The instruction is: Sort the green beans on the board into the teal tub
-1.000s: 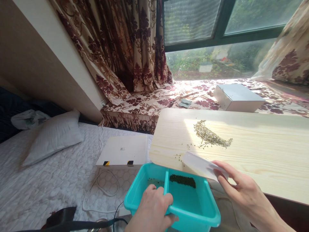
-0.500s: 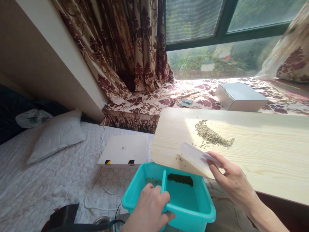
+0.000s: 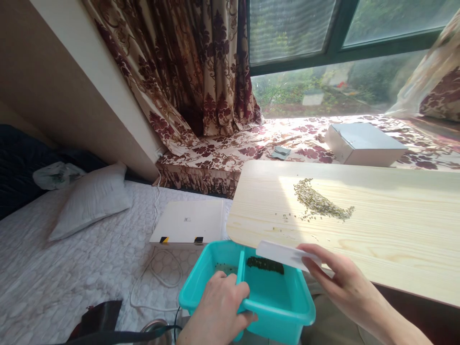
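Observation:
My left hand [image 3: 228, 302] is closed on the near rim of a turquoise two-compartment bin [image 3: 305, 306], by its divider. Small dark green grains [image 3: 265, 265] lie along the far side of the right compartment; a few specks are in the left one. Between thumb and fingers of my right hand [image 3: 334, 273] is a flat white plastic scraper [image 3: 283, 255], held at the table edge over the right compartment. A curved heap of small greenish grains [image 3: 319, 201] rests on the light wooden table [image 3: 395, 225], with a few stray grains left of it.
A white box [image 3: 190, 218] lies on the quilted bed [image 3: 136, 211] left of the table, near a white cable [image 3: 147, 273]. Another pale box [image 3: 364, 143] and a small grey-green cloth-like item [image 3: 281, 152] are on the floral window seat. A pillow [image 3: 93, 201] is at left.
My right hand has drawn the scraper toward me, from the tabletop to the edge above the bin. The stray grains near the edge have thinned. My left hand still grips the bin.

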Action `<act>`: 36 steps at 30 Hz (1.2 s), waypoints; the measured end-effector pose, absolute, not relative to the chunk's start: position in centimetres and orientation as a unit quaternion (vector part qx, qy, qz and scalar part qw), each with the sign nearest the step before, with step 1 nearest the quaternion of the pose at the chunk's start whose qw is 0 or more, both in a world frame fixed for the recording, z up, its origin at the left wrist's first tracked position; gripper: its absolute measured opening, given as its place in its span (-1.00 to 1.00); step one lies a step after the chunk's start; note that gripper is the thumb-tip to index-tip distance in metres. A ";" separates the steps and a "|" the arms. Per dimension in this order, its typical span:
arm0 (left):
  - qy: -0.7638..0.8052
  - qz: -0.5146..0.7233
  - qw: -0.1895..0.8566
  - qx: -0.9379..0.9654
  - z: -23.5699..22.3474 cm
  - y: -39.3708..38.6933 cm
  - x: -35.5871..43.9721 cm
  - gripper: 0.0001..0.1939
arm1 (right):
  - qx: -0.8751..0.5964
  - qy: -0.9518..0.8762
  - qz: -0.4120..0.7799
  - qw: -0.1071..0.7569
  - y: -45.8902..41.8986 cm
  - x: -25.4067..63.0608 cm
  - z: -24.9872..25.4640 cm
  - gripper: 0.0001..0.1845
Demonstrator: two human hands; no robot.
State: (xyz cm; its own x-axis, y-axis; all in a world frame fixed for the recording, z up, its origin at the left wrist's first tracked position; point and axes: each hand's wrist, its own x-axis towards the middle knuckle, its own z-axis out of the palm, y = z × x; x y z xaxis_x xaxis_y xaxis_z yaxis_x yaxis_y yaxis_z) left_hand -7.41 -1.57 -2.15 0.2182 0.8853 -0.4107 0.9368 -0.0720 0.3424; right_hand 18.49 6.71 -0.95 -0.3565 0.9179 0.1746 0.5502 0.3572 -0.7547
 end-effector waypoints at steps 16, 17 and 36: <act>0.622 -0.079 0.279 0.727 -1.5 -1.4 -6.6 -0.72 | -0.568 -0.731 0.191 0.327 8.4 19.0 -1.5 -0.67; 0.621 -0.075 0.278 0.729 -1.5 -1.4 -6.6 -0.73 | -0.568 -0.729 0.193 0.329 8.4 19.0 -1.7 -0.68; 0.674 -0.061 0.255 0.691 -0.7 -2.4 -11.6 -0.81 | -0.459 -0.797 0.182 0.347 9.7 13.0 -1.7 -0.67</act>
